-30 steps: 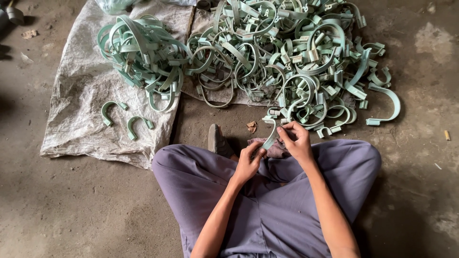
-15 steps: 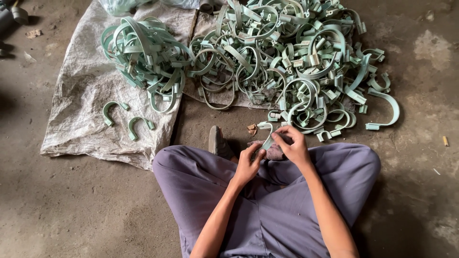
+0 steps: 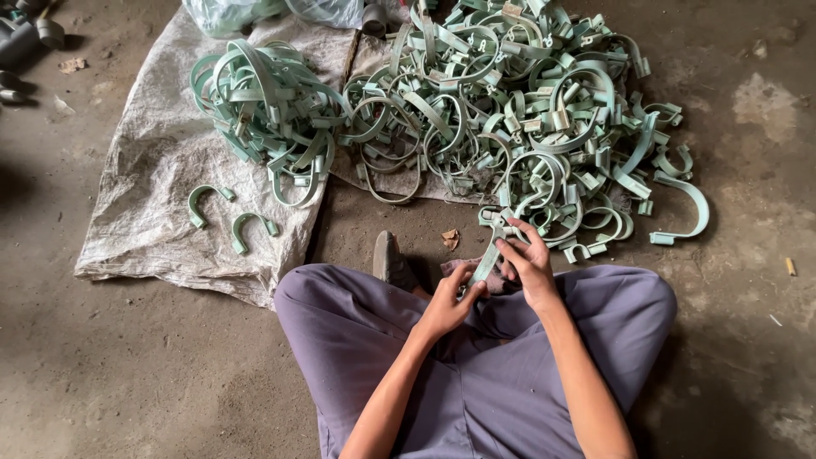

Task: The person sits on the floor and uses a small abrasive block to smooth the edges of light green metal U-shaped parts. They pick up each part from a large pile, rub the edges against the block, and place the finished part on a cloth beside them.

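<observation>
Sitting cross-legged on the concrete floor (image 3: 127, 365), the person works over the lap with both hands close together. The right hand (image 3: 529, 265) pinches a pale green clamp strip (image 3: 491, 255) near its upper end, fingers curled around it. The left hand (image 3: 448, 299) grips the lower end of the same strip, the thumb pressed against it. The strip stands tilted between the two hands, just above the purple trousers (image 3: 476, 374), and its top end almost reaches the edge of the pile in front.

Beside the left hand a foot in a dark sandal (image 3: 389, 259) shows from under the knee. A small brown scrap (image 3: 450, 238) lies on the floor just ahead of it.

Further out lies the big pile of green clamps (image 3: 527, 110) — curved bands and hooks, tangled, spread over the floor and partly over a grey sack (image 3: 144, 195). A second, more tidy bundle of clamps (image 3: 263, 115) rests on this sack, to the person's left of the big pile and touching it. Two small U-shaped pieces (image 3: 229, 217) lie apart on the sack, near each other, well away from the hands. One large hook-shaped clamp (image 3: 687, 200) lies alone at the right border of the pile.

At the far edge a clear plastic bag (image 3: 272, 13) is seen — its content I cannot tell. In the far left corner some grey pipe parts (image 3: 25, 38) lie on the floor.
</observation>
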